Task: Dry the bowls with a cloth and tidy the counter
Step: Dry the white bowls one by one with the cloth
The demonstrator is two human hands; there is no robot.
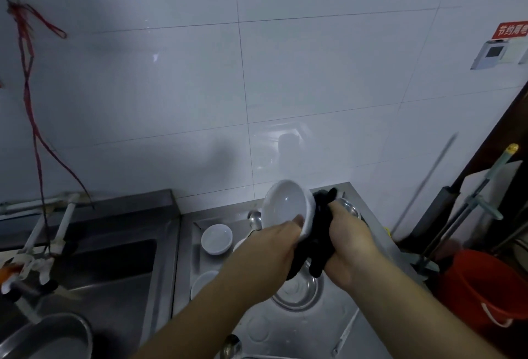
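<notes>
My left hand [274, 244] grips a white bowl [285, 204] by its lower rim, with the thumb inside, and holds it tilted on edge above the steel counter [288, 327]. Against the bowl's outer side my right hand [347, 241] holds a bunched black cloth [318, 233]. A small white bowl [216, 238] sits on the counter to the left, and another white dish [203, 283] lies nearer, partly hidden by my left forearm. A steel bowl [297, 290] rests on the counter under my hands, and a second steel bowl [349, 208] shows behind my right hand.
A sink [94, 281] with taps [61, 227] lies to the left, with a steel pot [48, 336] at its near corner. A spoon [254, 220] lies behind the bowls. Right of the counter stand an orange bucket [483, 287] and mop handles [480, 187]. A white tiled wall stands behind.
</notes>
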